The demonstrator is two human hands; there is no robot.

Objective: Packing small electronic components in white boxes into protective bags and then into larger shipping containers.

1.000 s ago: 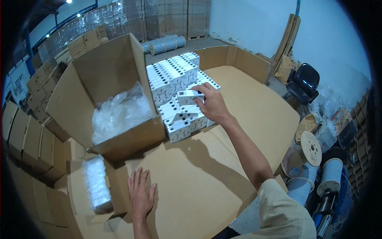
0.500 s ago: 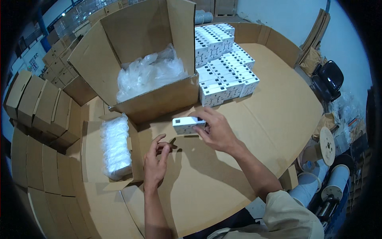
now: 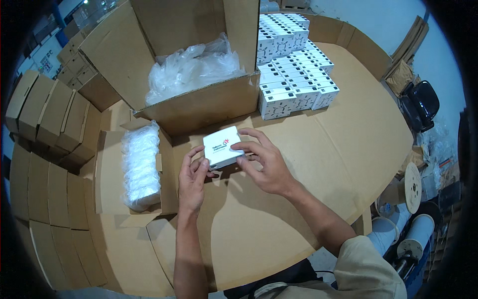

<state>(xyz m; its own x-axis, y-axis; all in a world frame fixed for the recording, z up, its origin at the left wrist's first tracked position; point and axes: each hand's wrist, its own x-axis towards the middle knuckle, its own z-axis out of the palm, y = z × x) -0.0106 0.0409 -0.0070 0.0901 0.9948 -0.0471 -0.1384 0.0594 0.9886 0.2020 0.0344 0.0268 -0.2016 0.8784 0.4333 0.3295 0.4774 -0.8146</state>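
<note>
Between both hands I hold a small flat white box (image 3: pixel 222 145), its printed broad face turned up toward me. My left hand (image 3: pixel 193 177) grips its left end with thumb and fingers. On the right end, my right hand (image 3: pixel 265 160) has its fingers over the top and the thumb at the near side. Left of my hands stands an open cardboard carton (image 3: pixel 168 187) with a row of items in clear bubble wrap (image 3: pixel 141 167). Beyond my hands is a large open cardboard box (image 3: pixel 199 107) filled with clear plastic bags (image 3: pixel 194 70).
Stacked white boxes (image 3: pixel 298 82) stand at the back right of the cardboard-covered table (image 3: pixel 348 149). Closed brown cartons (image 3: pixel 45 194) are piled along the left. Cable reels (image 3: pixel 411 187) and a black chair (image 3: pixel 419 105) stand beyond the table's right edge.
The white box has turned from its narrow side to its broad face. My left hand, apart from it before, now grips its left end. The whole view has shifted slightly.
</note>
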